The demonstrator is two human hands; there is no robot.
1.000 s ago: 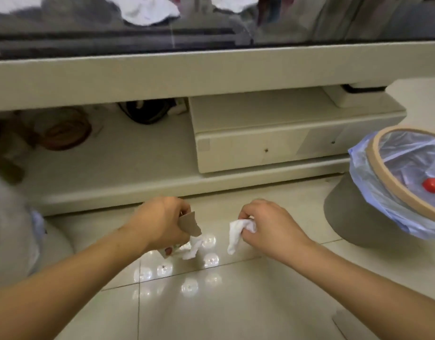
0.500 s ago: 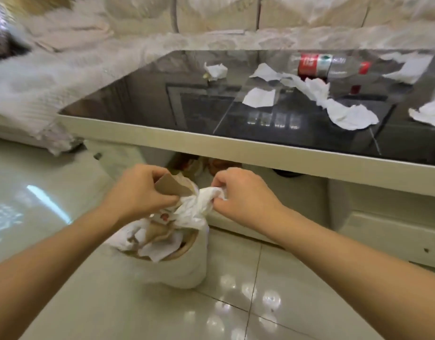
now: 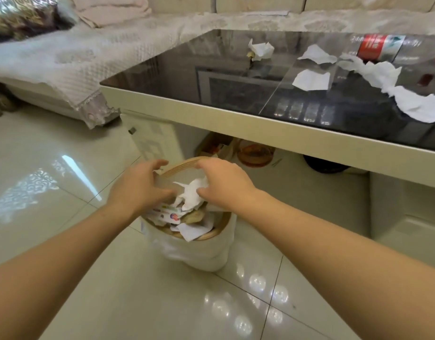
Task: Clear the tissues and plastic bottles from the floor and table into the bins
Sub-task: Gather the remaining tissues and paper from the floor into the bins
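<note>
Your two hands were over the bin (image 3: 201,244), a white one with a wooden rim, standing on the tiled floor (image 3: 64,180) just in front of the table (image 3: 236,119). Your left hand (image 3: 137,187) was above the bin's left side, fingers loosely spread and reaching forward, holding nothing that could be seen. Your right hand (image 3: 223,185) was above the right side, its fingers curled downward; a crumpled tissue (image 3: 193,193) sat right against them, between your two hands, but whether you were pinching it or it was already loose could not be told. Under it the bin was filled to the rim with paper (image 3: 189,230), printed wrappers and more tissues.

The table had a dark glossy top. On it lay a crumpled tissue wad (image 3: 260,50) towards the back, a flatter tissue (image 3: 317,55) to its right, a square piece (image 3: 312,81) nearer to you, and a long torn strip (image 3: 393,87) running to the right edge of view. A bottle (image 3: 383,47) with a red label lay on its side at the far right, touching the strip's upper end. A sofa (image 3: 76,57) with a pale lace cover stood beyond the table on the left.
</note>
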